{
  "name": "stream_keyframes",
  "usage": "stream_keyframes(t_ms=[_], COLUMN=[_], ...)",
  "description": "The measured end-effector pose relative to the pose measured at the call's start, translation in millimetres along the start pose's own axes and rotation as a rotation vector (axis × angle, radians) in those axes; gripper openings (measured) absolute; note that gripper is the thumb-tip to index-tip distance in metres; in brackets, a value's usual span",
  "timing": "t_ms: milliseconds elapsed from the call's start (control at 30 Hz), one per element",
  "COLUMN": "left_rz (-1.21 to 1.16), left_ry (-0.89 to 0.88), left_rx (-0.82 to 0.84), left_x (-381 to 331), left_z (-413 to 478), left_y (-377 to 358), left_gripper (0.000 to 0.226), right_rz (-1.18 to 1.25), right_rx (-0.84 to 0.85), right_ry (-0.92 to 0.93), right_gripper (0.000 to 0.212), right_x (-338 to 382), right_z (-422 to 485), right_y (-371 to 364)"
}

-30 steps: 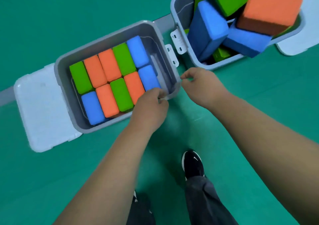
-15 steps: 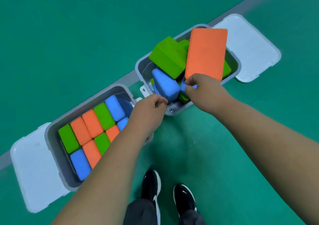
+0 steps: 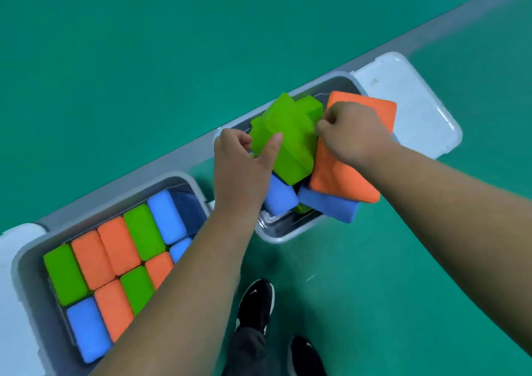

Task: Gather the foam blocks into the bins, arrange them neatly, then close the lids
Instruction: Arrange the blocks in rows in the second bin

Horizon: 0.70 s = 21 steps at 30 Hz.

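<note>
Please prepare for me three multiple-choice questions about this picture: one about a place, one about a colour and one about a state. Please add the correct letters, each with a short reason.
1. Where does the big orange foam block lie?
A. at the bottom of the right grey plastic bin, under everything
B. high on the pile in that bin
C. entirely outside that bin

2. What colour is the foam block that the left hand grips?
A. green
B. blue
C. orange

3. In what state is that bin's white plastic lid?
A. shut on the bin
B. leaning upright against the bin
C. open, lying beside the bin

Answers:
1 B: it rests on blue foam blocks and juts over the rim.
2 A: thumb and fingers clasp the green foam block.
3 C: the bin's inside is exposed.
</note>
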<state>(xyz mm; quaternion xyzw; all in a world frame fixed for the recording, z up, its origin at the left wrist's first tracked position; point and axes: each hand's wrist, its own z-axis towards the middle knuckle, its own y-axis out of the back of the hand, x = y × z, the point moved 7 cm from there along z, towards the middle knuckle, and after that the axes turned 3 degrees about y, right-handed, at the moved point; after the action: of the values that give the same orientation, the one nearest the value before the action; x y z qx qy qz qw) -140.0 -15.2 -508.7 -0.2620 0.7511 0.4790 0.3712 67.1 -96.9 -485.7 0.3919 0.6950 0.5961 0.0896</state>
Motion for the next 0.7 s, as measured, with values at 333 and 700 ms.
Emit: stream_keyframes(t_ms=[333, 700], left_rz=[-0.031, -0.119], left_ry=[0.352, 0.467], left_rx=[0.123, -0.154], left_x=[32, 29], left_z=[39, 6], left_y=[-61, -101], left_gripper=[0.093, 0.077], right_rz=[-0.132, -0.400], right_rx=[0.011, 0.279], right_ry=[0.037, 0.204], right_gripper=[0.045, 0.078], right_x=[-24, -101], right_z=[99, 105], right_y=[-8, -8])
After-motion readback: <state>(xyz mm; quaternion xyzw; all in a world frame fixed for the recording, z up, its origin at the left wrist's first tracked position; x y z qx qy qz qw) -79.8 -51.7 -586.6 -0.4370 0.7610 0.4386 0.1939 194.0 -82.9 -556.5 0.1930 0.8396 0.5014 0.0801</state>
